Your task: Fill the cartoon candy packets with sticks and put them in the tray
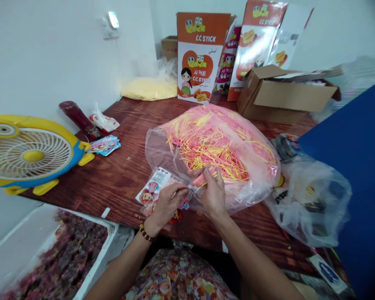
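Sticks look light, probably brittle, best held mid-bundle; right hand fingers clamp them; left hand fingertips pinch together just beside those, on what I cannot tell.

Counting for you: your two hands, one left hand and one right hand, plus one beaded bracelet. On the tabletop you have one big clear bag of sticks, too many to count; one fan at left; two orange-topped cartons on the far side; and one open brown box, far right.
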